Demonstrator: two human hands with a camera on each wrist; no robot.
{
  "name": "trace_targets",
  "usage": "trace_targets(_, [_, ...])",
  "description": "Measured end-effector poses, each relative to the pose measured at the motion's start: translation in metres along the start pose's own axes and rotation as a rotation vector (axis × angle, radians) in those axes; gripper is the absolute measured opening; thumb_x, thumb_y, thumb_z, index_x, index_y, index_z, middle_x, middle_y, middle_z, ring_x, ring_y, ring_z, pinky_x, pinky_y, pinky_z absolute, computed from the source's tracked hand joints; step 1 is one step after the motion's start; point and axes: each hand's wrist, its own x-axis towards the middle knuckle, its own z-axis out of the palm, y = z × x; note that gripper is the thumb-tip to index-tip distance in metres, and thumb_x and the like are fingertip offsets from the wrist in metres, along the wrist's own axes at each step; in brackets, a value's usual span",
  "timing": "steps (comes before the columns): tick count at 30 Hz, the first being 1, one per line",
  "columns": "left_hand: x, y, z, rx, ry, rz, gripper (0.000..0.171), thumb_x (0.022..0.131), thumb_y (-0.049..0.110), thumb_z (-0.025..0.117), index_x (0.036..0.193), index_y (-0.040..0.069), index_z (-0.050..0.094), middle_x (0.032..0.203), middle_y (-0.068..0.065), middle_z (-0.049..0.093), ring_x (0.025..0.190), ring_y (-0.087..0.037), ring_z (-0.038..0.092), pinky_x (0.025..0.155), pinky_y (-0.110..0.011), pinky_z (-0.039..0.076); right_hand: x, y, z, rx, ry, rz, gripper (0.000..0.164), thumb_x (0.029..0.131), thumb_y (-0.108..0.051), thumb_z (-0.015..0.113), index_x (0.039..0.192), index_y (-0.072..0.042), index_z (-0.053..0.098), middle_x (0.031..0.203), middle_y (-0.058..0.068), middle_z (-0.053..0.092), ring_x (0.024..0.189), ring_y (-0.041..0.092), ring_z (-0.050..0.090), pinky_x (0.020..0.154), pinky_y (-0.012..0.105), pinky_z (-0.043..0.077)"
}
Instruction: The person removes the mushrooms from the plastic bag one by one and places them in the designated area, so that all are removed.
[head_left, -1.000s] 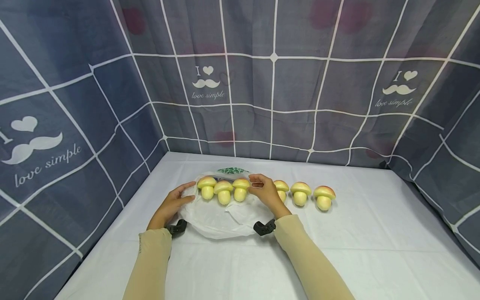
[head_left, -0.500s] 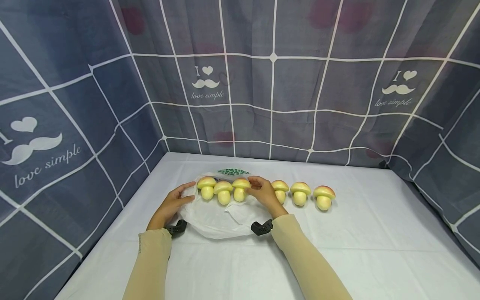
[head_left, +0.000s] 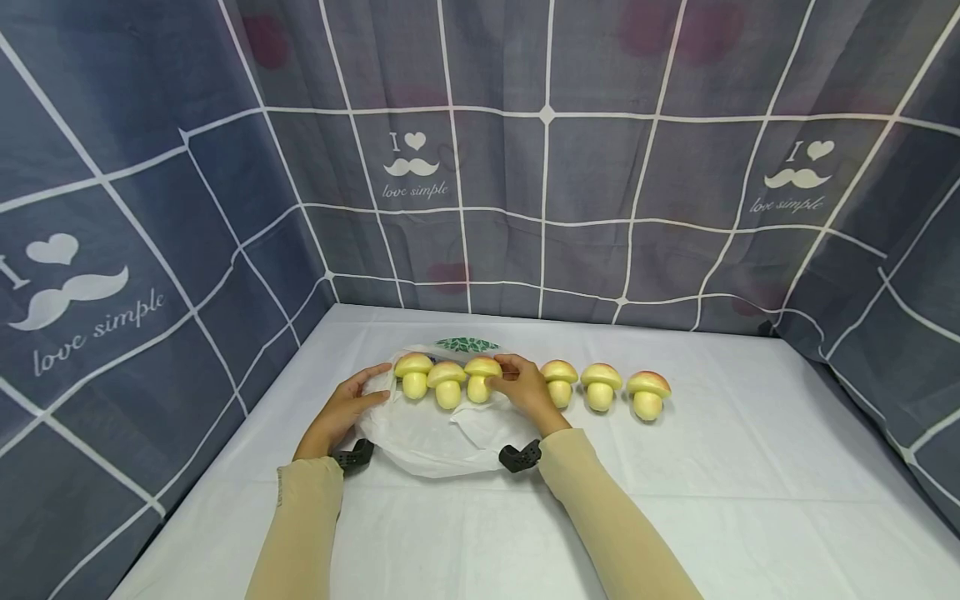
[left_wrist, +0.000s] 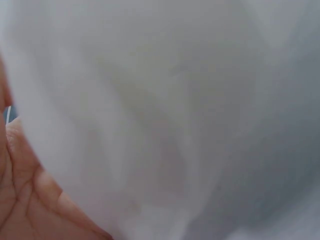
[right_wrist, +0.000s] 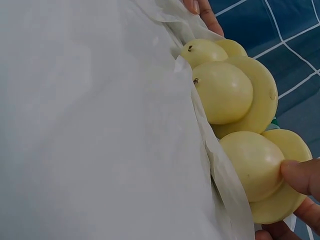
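In the head view, three toy mushrooms with yellow caps and pale stems lie in a row at the mouth of a white plastic bag [head_left: 420, 437]. My right hand [head_left: 527, 390] pinches the rightmost of these, a toy mushroom [head_left: 478, 387]. The right wrist view has the thumb [right_wrist: 302, 177] pressed on its stem, with fingers behind and below. At the bag's left side, my left hand [head_left: 347, 410] holds the edge of the plastic. White plastic fills most of the left wrist view, with part of the palm [left_wrist: 37, 200] beside it.
Three more toy mushrooms stand in a row right of the bag: one beside the right hand [head_left: 560, 382], a middle mushroom [head_left: 600, 387] and a far-right mushroom [head_left: 648, 395]. A white cloth [head_left: 750, 467] covers the table. Dark checked curtains [head_left: 585, 167] enclose the back and sides.
My right hand has shifted slightly left, its thumb coming further over the rightmost mushroom at the bag. The left hand and the bag look unmoved.
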Motion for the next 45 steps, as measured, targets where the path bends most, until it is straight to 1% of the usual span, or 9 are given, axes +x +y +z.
trace_targets(6, [-0.001, 0.001, 0.0, -0.009, -0.001, 0.0, 0.068, 0.107, 0.009, 0.065, 0.168, 0.003, 0.035, 0.179, -0.019, 0.018, 0.156, -0.037, 0.029, 0.092, -0.016, 0.05, -0.001, -0.001, 0.001, 0.02, 0.016, -0.009, 0.043, 0.097, -0.004, 0.079, 0.138, 0.005, 0.068, 0.13, 0.023, 0.071, 0.118, 0.038, 0.068, 0.102, 0.046, 0.056])
trace_targets(13, [0.0, -0.001, -0.001, -0.006, -0.005, 0.009, 0.068, 0.107, 0.009, 0.065, 0.168, 0.002, 0.035, 0.177, -0.022, 0.022, 0.144, -0.036, 0.042, 0.09, -0.02, 0.054, -0.002, 0.0, 0.001, 0.032, 0.04, -0.039, 0.041, 0.097, -0.004, 0.078, 0.135, 0.006, 0.069, 0.132, 0.026, 0.071, 0.118, 0.041, 0.069, 0.103, 0.048, 0.056])
trace_targets(24, [0.001, -0.001, -0.001, -0.013, -0.003, 0.005, 0.068, 0.107, 0.008, 0.065, 0.168, 0.002, 0.035, 0.176, -0.022, 0.024, 0.133, -0.025, 0.051, 0.089, -0.021, 0.055, -0.007, -0.001, -0.003, 0.09, 0.029, -0.088, 0.04, 0.097, -0.004, 0.078, 0.135, 0.005, 0.069, 0.134, 0.025, 0.07, 0.118, 0.042, 0.069, 0.1, 0.046, 0.058])
trace_targets(31, [0.001, -0.001, 0.0, -0.021, -0.001, 0.007, 0.069, 0.107, 0.008, 0.065, 0.168, 0.002, 0.035, 0.177, -0.02, 0.022, 0.147, -0.034, 0.04, 0.09, -0.019, 0.054, -0.014, -0.006, -0.011, 0.107, 0.01, -0.118, 0.04, 0.098, -0.005, 0.078, 0.135, 0.002, 0.07, 0.137, 0.023, 0.069, 0.12, 0.042, 0.068, 0.102, 0.049, 0.058])
trace_targets(33, [0.001, 0.0, 0.0, -0.019, 0.0, 0.005, 0.068, 0.107, 0.008, 0.065, 0.168, 0.002, 0.035, 0.177, -0.02, 0.022, 0.144, -0.032, 0.043, 0.09, -0.02, 0.054, -0.016, -0.007, -0.013, 0.103, 0.003, -0.128, 0.04, 0.098, -0.006, 0.078, 0.136, 0.002, 0.069, 0.137, 0.022, 0.069, 0.121, 0.042, 0.067, 0.1, 0.048, 0.058])
trace_targets(36, [0.001, -0.001, 0.0, -0.009, 0.0, 0.004, 0.068, 0.107, 0.009, 0.066, 0.168, 0.003, 0.036, 0.176, -0.021, 0.025, 0.133, -0.024, 0.052, 0.089, -0.022, 0.056, -0.019, -0.009, -0.017, 0.11, -0.014, -0.134, 0.041, 0.098, -0.007, 0.078, 0.137, 0.0, 0.069, 0.138, 0.021, 0.069, 0.122, 0.041, 0.067, 0.099, 0.047, 0.059])
trace_targets(39, [0.001, -0.001, 0.0, 0.003, -0.001, 0.008, 0.067, 0.108, 0.01, 0.066, 0.168, 0.003, 0.036, 0.175, -0.022, 0.026, 0.128, -0.019, 0.055, 0.089, -0.022, 0.056, -0.023, -0.011, -0.021, 0.123, -0.03, -0.148, 0.042, 0.098, -0.007, 0.079, 0.138, 0.0, 0.069, 0.139, 0.021, 0.068, 0.124, 0.042, 0.067, 0.099, 0.046, 0.059])
trace_targets(41, [0.0, -0.001, 0.0, 0.005, -0.004, 0.013, 0.067, 0.108, 0.01, 0.065, 0.168, 0.003, 0.036, 0.176, -0.022, 0.026, 0.132, -0.023, 0.053, 0.089, -0.022, 0.056, -0.025, -0.012, -0.025, 0.136, -0.045, -0.162, 0.042, 0.098, -0.007, 0.079, 0.138, 0.0, 0.069, 0.14, 0.021, 0.067, 0.126, 0.042, 0.066, 0.1, 0.046, 0.059])
trace_targets(45, [0.0, -0.001, 0.0, 0.0, -0.003, 0.021, 0.067, 0.108, 0.009, 0.065, 0.168, 0.002, 0.035, 0.176, -0.021, 0.024, 0.146, -0.035, 0.042, 0.091, -0.02, 0.054, -0.027, -0.012, -0.031, 0.154, -0.075, -0.206, 0.042, 0.098, -0.005, 0.077, 0.137, 0.004, 0.067, 0.141, 0.023, 0.066, 0.128, 0.042, 0.064, 0.1, 0.043, 0.059])
